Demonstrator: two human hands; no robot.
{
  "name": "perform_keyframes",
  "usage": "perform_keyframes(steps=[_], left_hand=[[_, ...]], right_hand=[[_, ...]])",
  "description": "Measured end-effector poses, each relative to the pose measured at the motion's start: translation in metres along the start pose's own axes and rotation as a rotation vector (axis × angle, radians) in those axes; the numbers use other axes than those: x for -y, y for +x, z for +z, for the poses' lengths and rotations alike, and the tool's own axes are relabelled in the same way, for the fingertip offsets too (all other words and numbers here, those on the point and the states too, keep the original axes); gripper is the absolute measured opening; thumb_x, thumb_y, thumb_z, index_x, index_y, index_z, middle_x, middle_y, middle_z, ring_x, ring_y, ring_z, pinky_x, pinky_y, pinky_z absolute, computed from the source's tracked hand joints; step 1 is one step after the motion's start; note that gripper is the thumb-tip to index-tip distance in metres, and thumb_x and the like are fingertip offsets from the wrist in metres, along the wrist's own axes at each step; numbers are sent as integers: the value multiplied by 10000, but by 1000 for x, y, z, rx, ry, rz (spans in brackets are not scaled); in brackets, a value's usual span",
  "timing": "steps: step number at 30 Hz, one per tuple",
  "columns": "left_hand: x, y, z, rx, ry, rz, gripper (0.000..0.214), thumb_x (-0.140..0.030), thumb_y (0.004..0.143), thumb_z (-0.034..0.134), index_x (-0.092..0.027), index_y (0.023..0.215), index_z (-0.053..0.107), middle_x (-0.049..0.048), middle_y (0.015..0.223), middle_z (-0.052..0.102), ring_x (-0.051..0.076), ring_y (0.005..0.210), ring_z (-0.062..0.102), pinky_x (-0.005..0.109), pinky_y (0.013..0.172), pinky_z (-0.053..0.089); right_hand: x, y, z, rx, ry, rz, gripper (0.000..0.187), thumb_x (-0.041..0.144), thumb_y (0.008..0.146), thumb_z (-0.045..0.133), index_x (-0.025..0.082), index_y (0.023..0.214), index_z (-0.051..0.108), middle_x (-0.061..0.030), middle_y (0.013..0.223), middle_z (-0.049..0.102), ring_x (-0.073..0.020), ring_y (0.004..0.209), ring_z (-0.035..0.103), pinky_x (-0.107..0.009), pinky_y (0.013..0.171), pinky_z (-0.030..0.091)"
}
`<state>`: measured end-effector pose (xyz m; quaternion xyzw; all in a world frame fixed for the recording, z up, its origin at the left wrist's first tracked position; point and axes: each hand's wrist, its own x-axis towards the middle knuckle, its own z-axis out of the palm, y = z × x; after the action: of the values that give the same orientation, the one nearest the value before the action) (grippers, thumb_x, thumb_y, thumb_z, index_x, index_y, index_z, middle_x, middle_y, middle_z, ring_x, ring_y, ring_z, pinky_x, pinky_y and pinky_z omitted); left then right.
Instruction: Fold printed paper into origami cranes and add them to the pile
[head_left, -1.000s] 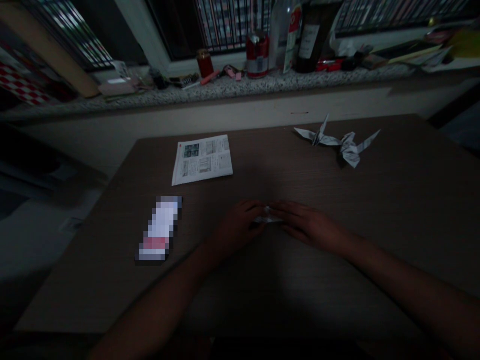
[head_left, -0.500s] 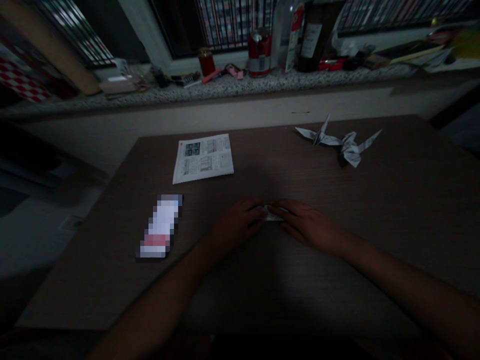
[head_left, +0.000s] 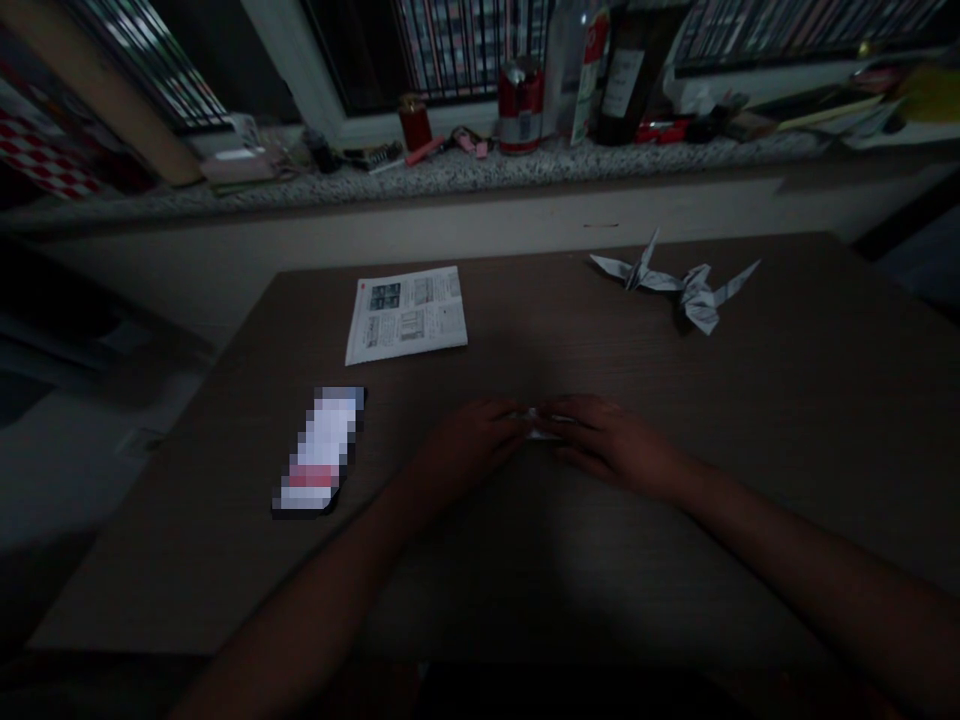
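Note:
Between my two hands lies a small piece of folded paper [head_left: 534,434], mostly hidden under the fingers, on the dark wooden table [head_left: 465,600]. My left hand [head_left: 476,435] is closed on its left end with the fingertips together. My right hand [head_left: 604,435] covers the right end, its fingers bent and pressing on the paper. Farther back on the right, two folded paper cranes [head_left: 637,273] [head_left: 699,298] sit touching or nearly touching each other.
A folded printed sheet [head_left: 409,315] lies at the back left, with a phone [head_left: 319,450], its screen lit and blurred out, nearer me. Along the stone windowsill [head_left: 360,190] stand a red can [head_left: 520,105], a dark bottle [head_left: 622,80], a red jar [head_left: 414,123] and assorted small items.
My hands stay on the folded paper with only slight finger shifts, and a little less of it shows. The cranes, sheet and phone stay where they were.

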<state>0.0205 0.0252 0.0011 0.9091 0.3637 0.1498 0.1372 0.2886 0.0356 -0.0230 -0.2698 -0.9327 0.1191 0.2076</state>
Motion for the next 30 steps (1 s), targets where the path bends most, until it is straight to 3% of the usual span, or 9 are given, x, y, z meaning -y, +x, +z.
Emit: perform_keyframes(steps=[8, 24, 30], left_hand=[[-1, 0, 0, 23, 26, -22, 240, -237, 1043, 572, -203, 1242, 701, 86, 1323, 680, 237, 1190, 660, 382, 1025, 539], [-9, 0, -9, 69, 142, -19, 283, -239, 1025, 602, -217, 1304, 647, 68, 1386, 670, 273, 1242, 638, 462, 1058, 486], [-9, -1, -10, 71, 128, -22, 267, -235, 1013, 618, -222, 1276, 658, 66, 1370, 675, 270, 1248, 631, 461, 1059, 483]], right_hand=[[-4, -6, -5, 45, -22, -121, 545, 291, 1021, 602, 267, 1552, 481, -83, 1565, 540, -304, 1457, 480, -547, 1173, 445], [1, -6, -6, 134, -37, -41, 570, 376, 1021, 598, 242, 1559, 467, -128, 1614, 468, -318, 1482, 441, -569, 1181, 419], [3, -6, -6, 140, -9, -42, 613, 387, 1008, 616, 256, 1578, 433, -83, 1635, 448, -325, 1480, 435, -589, 1185, 407]])
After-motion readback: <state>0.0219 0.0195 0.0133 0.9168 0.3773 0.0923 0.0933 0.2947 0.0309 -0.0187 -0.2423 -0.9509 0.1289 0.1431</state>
